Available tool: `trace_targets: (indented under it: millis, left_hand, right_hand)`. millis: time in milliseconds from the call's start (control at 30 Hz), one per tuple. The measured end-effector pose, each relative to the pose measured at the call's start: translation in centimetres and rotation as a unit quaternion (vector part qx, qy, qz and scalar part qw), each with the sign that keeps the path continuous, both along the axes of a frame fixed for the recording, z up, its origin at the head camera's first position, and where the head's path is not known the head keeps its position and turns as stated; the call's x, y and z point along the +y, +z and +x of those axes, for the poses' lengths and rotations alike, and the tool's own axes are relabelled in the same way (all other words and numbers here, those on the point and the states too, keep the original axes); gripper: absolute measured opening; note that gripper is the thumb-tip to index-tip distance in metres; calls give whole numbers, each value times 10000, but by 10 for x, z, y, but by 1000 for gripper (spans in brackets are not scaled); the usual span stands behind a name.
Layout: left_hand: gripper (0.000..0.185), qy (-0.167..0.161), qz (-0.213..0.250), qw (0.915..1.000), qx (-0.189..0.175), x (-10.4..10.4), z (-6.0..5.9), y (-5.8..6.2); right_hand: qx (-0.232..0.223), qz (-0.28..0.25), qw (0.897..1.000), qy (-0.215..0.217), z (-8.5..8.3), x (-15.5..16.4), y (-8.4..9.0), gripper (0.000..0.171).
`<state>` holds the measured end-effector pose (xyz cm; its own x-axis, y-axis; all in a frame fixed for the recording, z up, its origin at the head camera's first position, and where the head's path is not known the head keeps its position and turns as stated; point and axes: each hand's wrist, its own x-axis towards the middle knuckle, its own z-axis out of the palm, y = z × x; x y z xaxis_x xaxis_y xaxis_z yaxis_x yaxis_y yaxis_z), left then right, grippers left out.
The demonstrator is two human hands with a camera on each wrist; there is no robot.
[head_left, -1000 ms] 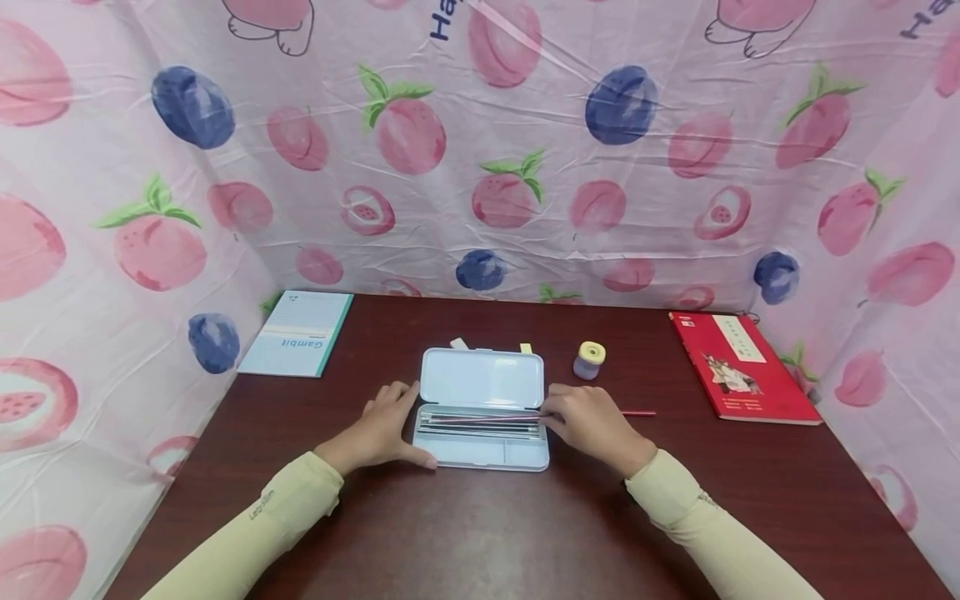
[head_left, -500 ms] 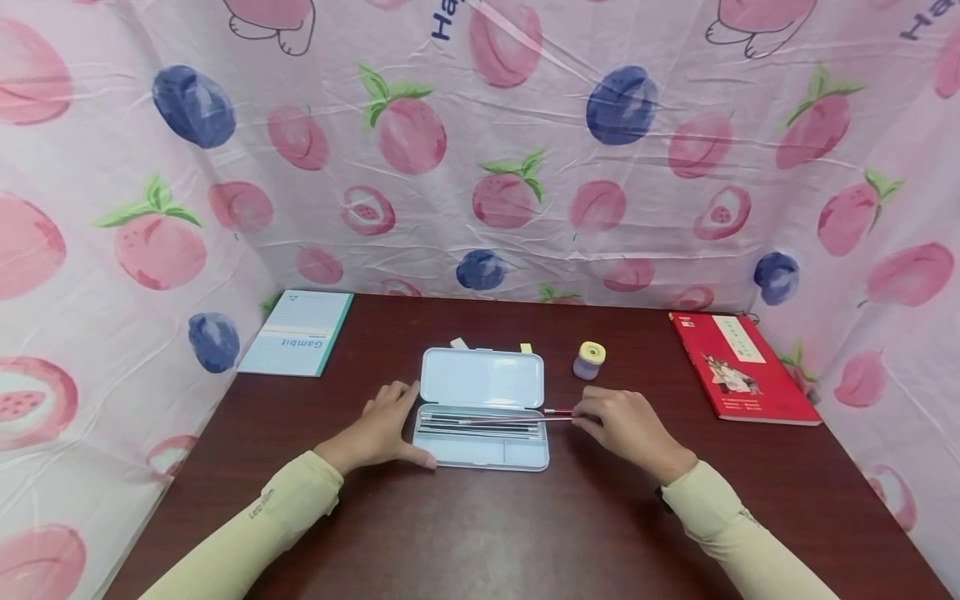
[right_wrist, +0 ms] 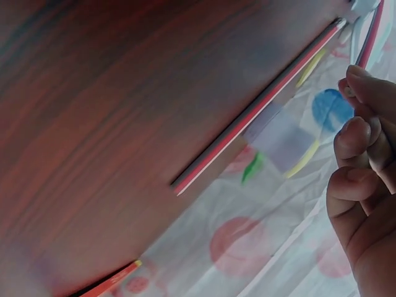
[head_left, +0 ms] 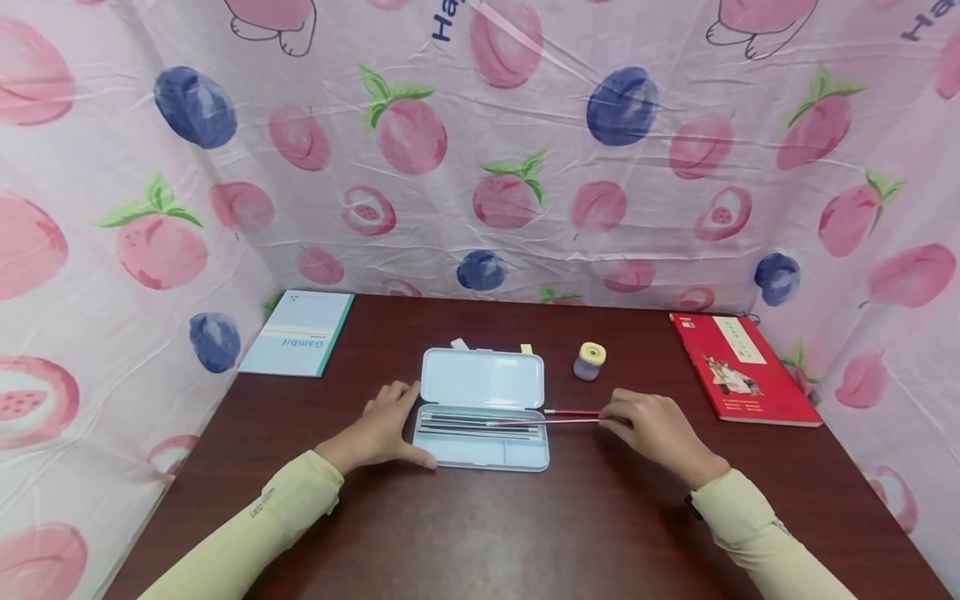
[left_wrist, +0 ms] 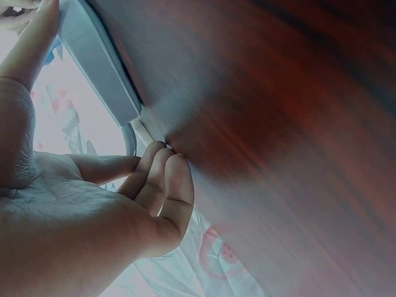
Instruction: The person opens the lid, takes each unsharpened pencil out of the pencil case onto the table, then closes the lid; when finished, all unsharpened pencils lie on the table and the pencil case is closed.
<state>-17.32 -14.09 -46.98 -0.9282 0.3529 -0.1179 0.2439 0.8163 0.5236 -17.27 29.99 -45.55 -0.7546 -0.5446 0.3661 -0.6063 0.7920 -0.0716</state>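
An open light-blue pencil case [head_left: 482,379] lies on the dark table, lid tipped back. Several dark-and-silver pencils [head_left: 450,427] fill its rear compartment. My left hand [head_left: 378,429] steadies the left end, thumb along the front edge and index finger near the hinge. Right of the case, my right hand [head_left: 652,427] pinches one end of a red-striped pencil [head_left: 566,421], its far end still over the pencils in the case. Another red-striped pencil [right_wrist: 260,108] rests on the table just behind, beside the case; in the right wrist view it lies apart from my fingers.
Behind the case stands a small yellow-topped, purple-grey container [head_left: 589,361]. Two small pale objects [head_left: 526,348] peek out behind the lid. A notepad [head_left: 296,333] lies at the back left, a red book [head_left: 742,367] at the right. A printed cloth [head_left: 420,225] hangs around the table.
My right hand has moved right, drawing the pinched pencil partly out over the case's right end. The other red-striped pencil has come into fuller view. My left hand has stayed put.
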Motion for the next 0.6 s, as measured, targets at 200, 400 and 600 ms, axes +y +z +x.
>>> trace_targets:
  millis: [200, 400, 600]
  left_hand:
    - [138, 13, 28, 10000, -30, 0, 1, 0]
    - [137, 18, 18, 10000, -14, 0, 0, 0]
    - [137, 1, 15, 10000, -30, 0, 1, 0]
  right_hand:
    - [-5, -46, 10000, -17, 0, 17, -4, 23]
    - [-7, -58, 9999, -104, 2, 34, -5, 25]
    - [-55, -115, 9997, -213, 6, 48, -4, 26]
